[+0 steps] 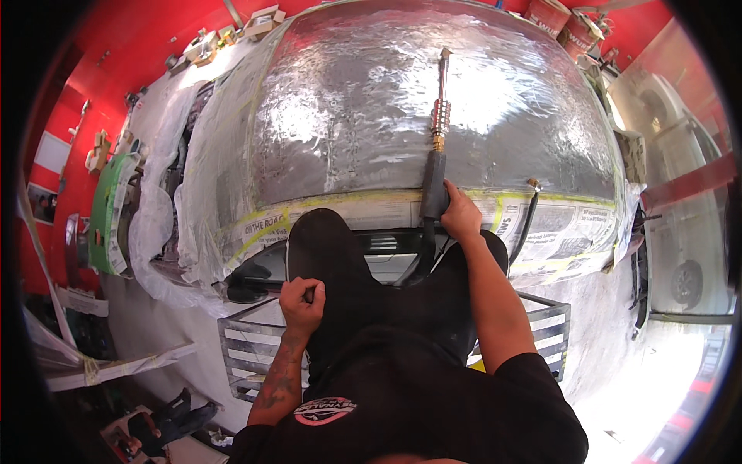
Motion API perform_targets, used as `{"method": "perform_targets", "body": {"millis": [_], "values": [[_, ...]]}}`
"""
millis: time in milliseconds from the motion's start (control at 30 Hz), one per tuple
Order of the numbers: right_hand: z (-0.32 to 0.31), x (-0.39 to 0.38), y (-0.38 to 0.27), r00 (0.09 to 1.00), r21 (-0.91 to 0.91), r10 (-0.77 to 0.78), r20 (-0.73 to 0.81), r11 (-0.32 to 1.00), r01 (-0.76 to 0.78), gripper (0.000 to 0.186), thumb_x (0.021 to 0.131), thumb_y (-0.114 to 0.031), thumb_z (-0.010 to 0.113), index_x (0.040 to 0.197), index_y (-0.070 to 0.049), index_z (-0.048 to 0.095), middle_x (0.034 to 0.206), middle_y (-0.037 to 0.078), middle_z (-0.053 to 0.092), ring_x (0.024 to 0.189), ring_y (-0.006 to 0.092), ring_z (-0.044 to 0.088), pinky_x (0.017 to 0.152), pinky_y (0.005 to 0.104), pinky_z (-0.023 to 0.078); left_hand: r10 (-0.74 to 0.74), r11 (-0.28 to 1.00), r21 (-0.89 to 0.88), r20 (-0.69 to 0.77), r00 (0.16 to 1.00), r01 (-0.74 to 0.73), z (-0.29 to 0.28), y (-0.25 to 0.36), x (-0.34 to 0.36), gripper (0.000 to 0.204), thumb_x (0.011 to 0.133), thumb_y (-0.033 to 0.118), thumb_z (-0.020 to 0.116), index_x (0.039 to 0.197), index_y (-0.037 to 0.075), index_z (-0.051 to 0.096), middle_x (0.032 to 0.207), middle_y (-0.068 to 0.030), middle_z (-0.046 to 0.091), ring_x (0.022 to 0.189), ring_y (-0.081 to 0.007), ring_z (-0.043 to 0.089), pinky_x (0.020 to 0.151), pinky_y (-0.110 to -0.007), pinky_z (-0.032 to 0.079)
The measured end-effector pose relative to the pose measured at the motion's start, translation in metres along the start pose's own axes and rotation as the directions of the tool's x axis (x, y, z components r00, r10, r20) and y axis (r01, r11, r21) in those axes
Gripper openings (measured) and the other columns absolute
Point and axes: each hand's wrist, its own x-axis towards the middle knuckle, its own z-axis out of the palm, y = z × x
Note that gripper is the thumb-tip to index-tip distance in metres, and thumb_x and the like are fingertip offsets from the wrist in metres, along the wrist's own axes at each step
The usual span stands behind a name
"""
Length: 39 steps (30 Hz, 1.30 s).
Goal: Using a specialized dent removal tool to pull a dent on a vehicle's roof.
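Observation:
My right hand (462, 216) is closed round the dark grip of a long gun-like tool (435, 174). The tool has a brass collar, a coil spring and a narrow metal tip, which points away from me over a shiny, mottled silver car panel (340, 131). A thick black cable (423, 259) runs from its near end down between my knees. My left hand (303, 303) is a fist at my left thigh; whether something dark is inside it, I cannot make out. Right of my right knee, a second black cable (529, 216) ends in a brass-coloured tip by the panel's near edge.
Newspaper (553, 226) and yellow tape border the panel. Crumpled clear plastic sheeting (158, 224) hangs at the left, near a green box (112, 213). A slatted black crate (547, 325) is under me. Tubs (580, 35) and small boxes (263, 22) stand at the back; another person (166, 421) is lower left.

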Motion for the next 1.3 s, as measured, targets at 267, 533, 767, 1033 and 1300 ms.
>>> {"method": "perform_targets", "body": {"millis": [267, 533, 767, 1033, 1300], "values": [[-0.008, -0.005, 0.007, 0.999, -0.007, 0.048, 0.002, 0.999, -0.048, 0.065, 0.074, -0.009, 0.062, 0.136, -0.026, 0.049, 0.100, 0.011, 0.063, 0.094, 0.0312, 0.065, 0.081, 0.0439, 0.053, 0.202, 0.968, 0.103, 0.228, 0.953, -0.229, -0.004, -0.013, 0.046, 0.010, 0.075, 0.009, 0.072, 0.076, 0.010, 0.062, 0.059, -0.0009, 0.047, 0.053, -0.0198, 0.046, 0.060, -0.035, 0.034], [-0.004, -0.006, 0.003, 0.999, 0.030, 0.018, -0.051, 0.999, -0.016, 0.061, 0.075, -0.011, 0.062, 0.134, -0.022, 0.050, 0.098, 0.011, 0.063, 0.095, 0.0297, 0.065, 0.080, 0.0423, 0.053, 0.224, 0.917, 0.178, 0.513, 0.829, -0.358, 0.047, 0.001, 0.125, 0.030, 0.073, 0.017, 0.075, 0.101, 0.010, 0.068, 0.085, -0.0043, 0.058, 0.086, -0.0258, 0.053, 0.083, -0.039, 0.039], [-0.003, -0.006, 0.004, 0.999, 0.058, 0.024, -0.029, 0.998, -0.022, 0.069, 0.070, -0.014, 0.068, 0.135, -0.023, 0.049, 0.098, 0.011, 0.064, 0.095, 0.0294, 0.065, 0.081, 0.0420, 0.052, 0.110, 0.977, 0.111, 0.463, 0.880, -0.181, 0.054, -0.019, 0.123, 0.025, 0.075, 0.017, 0.075, 0.098, 0.007, 0.070, 0.089, -0.0093, 0.065, 0.086, -0.0289, 0.059, 0.082, -0.039, 0.044], [-0.005, -0.005, -0.002, 0.999, 0.053, 0.031, 0.021, 0.998, -0.032, 0.068, 0.071, -0.015, 0.068, 0.136, -0.023, 0.049, 0.103, 0.011, 0.063, 0.097, 0.0293, 0.064, 0.083, 0.0412, 0.051, 0.083, 0.981, 0.116, 0.467, 0.881, -0.154, 0.054, -0.031, 0.125, 0.021, 0.078, 0.014, 0.072, 0.097, 0.004, 0.070, 0.093, -0.0121, 0.068, 0.089, -0.0302, 0.061, 0.083, -0.039, 0.046], [-0.007, -0.008, 0.004, 1.000, 0.078, 0.026, 0.016, 0.997, -0.028, 0.067, 0.069, -0.018, 0.071, 0.133, -0.023, 0.051, 0.104, 0.011, 0.063, 0.098, 0.0309, 0.064, 0.083, 0.0431, 0.051, 0.097, 0.985, 0.079, 0.487, 0.868, -0.154, 0.061, -0.034, 0.123, 0.023, 0.078, 0.014, 0.071, 0.098, 0.002, 0.069, 0.096, -0.0146, 0.068, 0.090, -0.0332, 0.062, 0.083, -0.042, 0.047]]}}
